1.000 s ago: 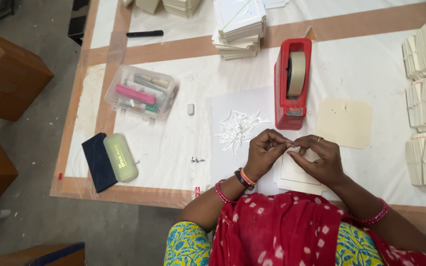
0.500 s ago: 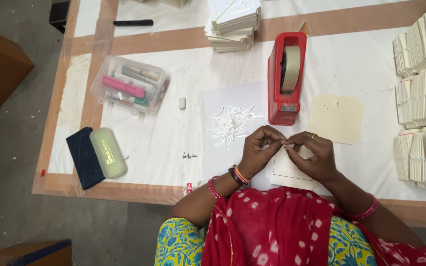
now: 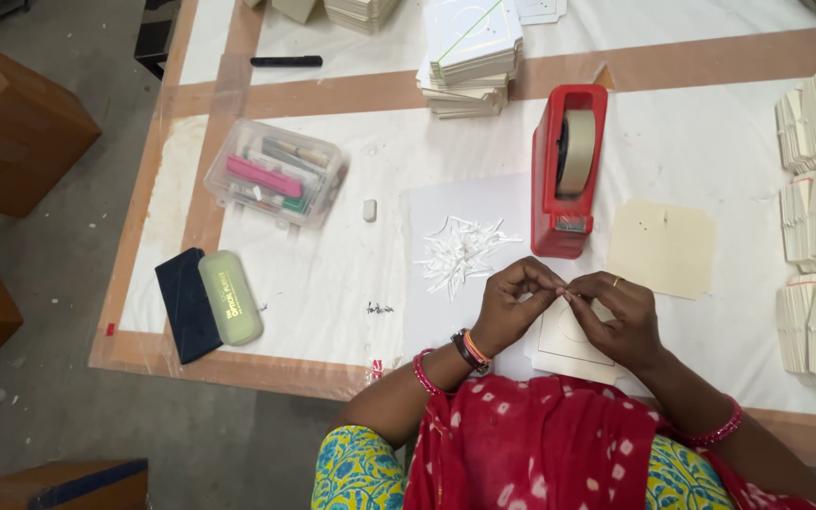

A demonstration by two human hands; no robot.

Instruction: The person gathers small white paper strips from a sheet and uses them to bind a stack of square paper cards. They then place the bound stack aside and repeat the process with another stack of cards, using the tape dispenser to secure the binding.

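Change since earlier: both hands sit a little farther from the body than a second ago, nearer the tape dispenser; the fingertips remain joined as before, and the things on the table lie as they did.
Left hand [image 3: 512,302]: fingers curled, thumb and forefinger pinched together at the tips, meeting the other hand; bangles at the wrist.
Right hand [image 3: 616,316]: fingers bent, tips pinched against those of the left hand; a ring on one finger.
Held thing: a tiny pale strip [image 3: 564,292] seems to be nipped between the two sets of fingertips; it is too small to tell more.
Cards under the hands: a small stack of white cards [image 3: 564,342] lies on the table directly beneath the right hand, at 6 o'clock from the pinch.
White scraps: a loose heap of thin white strips [image 3: 460,253] lies at 10 o'clock from the left hand, near it but apart.
Tape dispenser: red, upright, with a pale roll [image 3: 567,170], at 12 o'clock from the hands.
Cream sheet: a flat cream card with cut corners [image 3: 663,247] at 2 o'clock from the right hand.
Clear box: a plastic case of pens and tools [image 3: 274,174] at 10 o'clock, well apart.
Cases: a dark blue case [image 3: 184,304] and a pale green case [image 3: 230,297] touching side by side at 9 o'clock.
Table [image 3: 332,283]: covered in white sheeting edged with brown tape.
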